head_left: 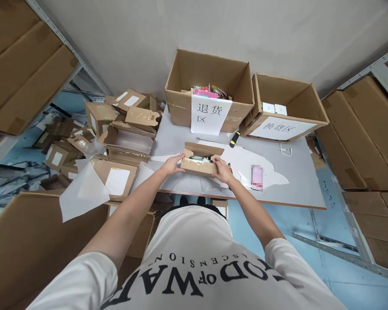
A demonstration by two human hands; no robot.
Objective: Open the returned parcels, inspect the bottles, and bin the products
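Note:
A small brown cardboard box (198, 168) with its lid flap raised sits at the front of the table, between my hands. Inside it something white and green shows in part; I cannot make out what it is. My left hand (174, 165) grips the box's left end, thumb toward me. At the right end, my right hand (223, 171) is closed on the side and front corner. A red and black object (229, 167) peeks out beside that hand, mostly hidden. Farther right lies a pink rectangular item (257, 177), its surface blurred.
Two large open cartons, the left one (177, 113) with colourful packages and the right one (255, 122) with white boxes, stand at the table's back. A yellow-black cutter (234, 139) lies before them. Opened boxes (129, 140) pile up at left; shelves of cartons (354, 137) flank the right.

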